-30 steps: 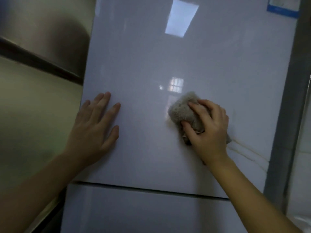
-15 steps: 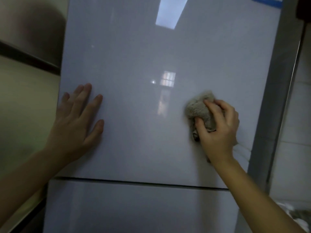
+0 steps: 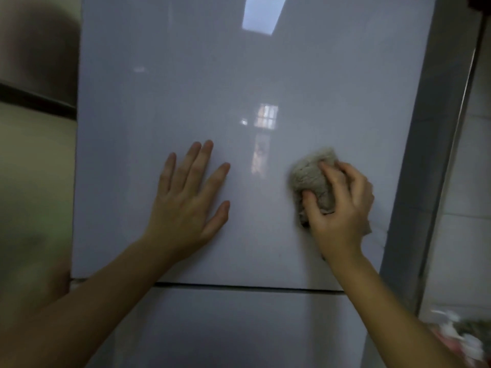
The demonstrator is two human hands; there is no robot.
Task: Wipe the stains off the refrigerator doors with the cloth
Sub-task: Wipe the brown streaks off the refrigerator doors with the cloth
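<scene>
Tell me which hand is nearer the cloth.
Right. The right hand grips the cloth against the upper refrigerator door; the left hand lies flat on that door, left of the cloth, not touching it.

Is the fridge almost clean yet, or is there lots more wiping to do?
Most of the upper door looks shiny and free of marks. The right hand presses the cloth on it near the right edge, where faint streaks show; the left hand lies flat. The lower door probably comes next.

Beige cloth (image 3: 312, 179), pale grey-white glossy refrigerator door (image 3: 186, 88).
</scene>
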